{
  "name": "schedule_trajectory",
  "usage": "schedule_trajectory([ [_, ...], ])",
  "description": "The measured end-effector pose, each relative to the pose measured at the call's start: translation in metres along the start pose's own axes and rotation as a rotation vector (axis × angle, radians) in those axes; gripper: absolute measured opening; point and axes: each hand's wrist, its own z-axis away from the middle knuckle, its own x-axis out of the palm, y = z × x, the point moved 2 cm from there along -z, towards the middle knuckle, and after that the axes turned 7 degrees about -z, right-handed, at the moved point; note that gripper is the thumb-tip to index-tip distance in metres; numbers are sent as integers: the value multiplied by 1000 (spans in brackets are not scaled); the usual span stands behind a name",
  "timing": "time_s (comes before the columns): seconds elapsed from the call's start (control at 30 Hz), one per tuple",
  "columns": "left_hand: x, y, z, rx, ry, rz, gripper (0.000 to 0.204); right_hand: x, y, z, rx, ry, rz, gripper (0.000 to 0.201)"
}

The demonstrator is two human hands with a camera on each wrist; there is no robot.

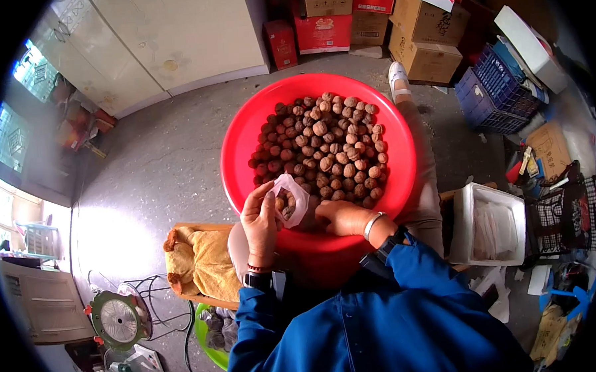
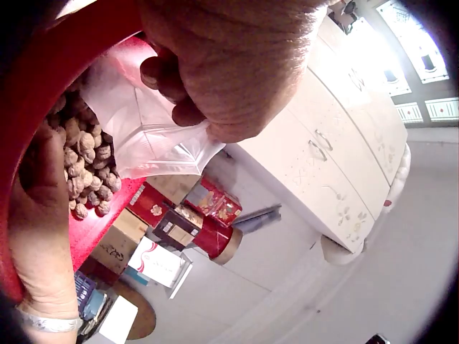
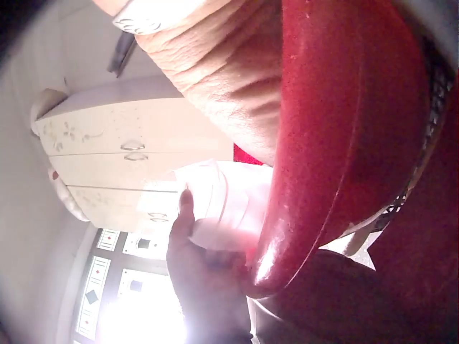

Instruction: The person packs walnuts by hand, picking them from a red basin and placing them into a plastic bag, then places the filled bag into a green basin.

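Note:
A wide red basin [image 1: 233, 155] holds a heap of walnuts [image 1: 329, 141]. The left hand [image 1: 260, 224] pinches the edge of a translucent white plastic bag [image 1: 297, 194] over the basin's near side; several walnuts show in its mouth. In the left wrist view, the curled fingers of the left hand [image 2: 229, 64] grip the bag [image 2: 154, 140]. Reaching inside the basin's near rim, beside the bag, is the right hand [image 1: 349, 218]; its fingertips are hidden, so what they touch cannot be told. The basin wall [image 3: 323, 143] covers these fingers in the right wrist view.
A white foam box [image 1: 464, 225] with bags inside stands at the right. Blue crates [image 1: 487, 98] and cardboard boxes [image 1: 431, 40] lie beyond. At the left are a yellow-covered chair [image 1: 211, 263], a fan [image 1: 119, 320] and cables; a green basin [image 1: 201, 330] is below.

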Motion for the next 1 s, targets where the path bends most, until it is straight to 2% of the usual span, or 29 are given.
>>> schedule_trajectory([
  [0.27,1,2,0,-27,-7,-15,23,4,3,1,-56,53,32,15],
  [0.33,1,2,0,-19,-7,-22,23,-3,-5,4,-73,350,-12,15],
  [0.37,1,2,0,-15,-9,-27,23,-7,-10,5,-78,349,-11,15],
  [0.43,0,2,0,-15,-7,-18,23,-23,-24,11,-147,599,-166,17],
  [0.47,1,3,0,-16,-9,-8,23,-29,-34,13,-148,600,-165,17],
  [0.53,2,3,0,-22,-1,-1,22,-46,-60,21,-327,805,-250,19],
  [0.57,2,3,1,-29,6,5,22,-56,-77,28,-425,865,-193,24],
  [0.6,2,3,2,-30,6,6,22,-61,-91,31,-424,865,-193,24],
  [0.67,2,4,1,-24,4,-3,22,-69,-114,37,-527,983,-188,30],
  [0.73,2,2,0,-4,17,-6,21,-70,-126,39,-564,996,-150,35],
  [0.8,1,1,0,15,30,-8,21,-65,-132,33,-565,799,-315,34],
  [0.83,0,0,0,14,34,2,21,-67,-130,30,-600,899,-57,31],
  [0.87,0,2,0,13,36,13,21,-64,-121,29,-595,900,-57,31],
  [0.93,0,4,1,15,28,-6,21,-60,-89,25,-292,778,-241,24],
  [1.0,1,4,1,6,47,7,21,-64,-70,26,-180,796,-216,17],
])
